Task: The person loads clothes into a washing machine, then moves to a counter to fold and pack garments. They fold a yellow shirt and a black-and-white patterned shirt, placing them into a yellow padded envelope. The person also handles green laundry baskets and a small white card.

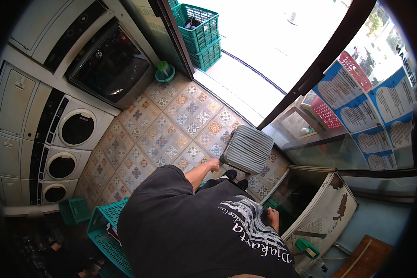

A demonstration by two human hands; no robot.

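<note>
My left hand (pixel 212 164) hangs in front of my body over the tiled floor, its fingers curled closed. Nothing shows in it. A little to its right stands a stool with a grey ribbed top (pixel 249 147), apart from the hand. My right hand (pixel 273 217) is down at my right side with its fingers curled and no object visible in it. Nearest to it is a worn white cabinet (pixel 326 204) with peeled brown patches. Beside my left side is a green plastic basket (pixel 99 234) with some cloth inside, partly hidden by my black shirt.
Stacked front-loading machines (pixel 77 127) line the left wall, with a dark machine (pixel 109 65) beyond. A green basin (pixel 164 74) sits by the open doorway. Green crates (pixel 201 39) are stacked outside. Another person (pixel 55 250) is dimly visible at lower left. A wooden board (pixel 366 257) lies lower right.
</note>
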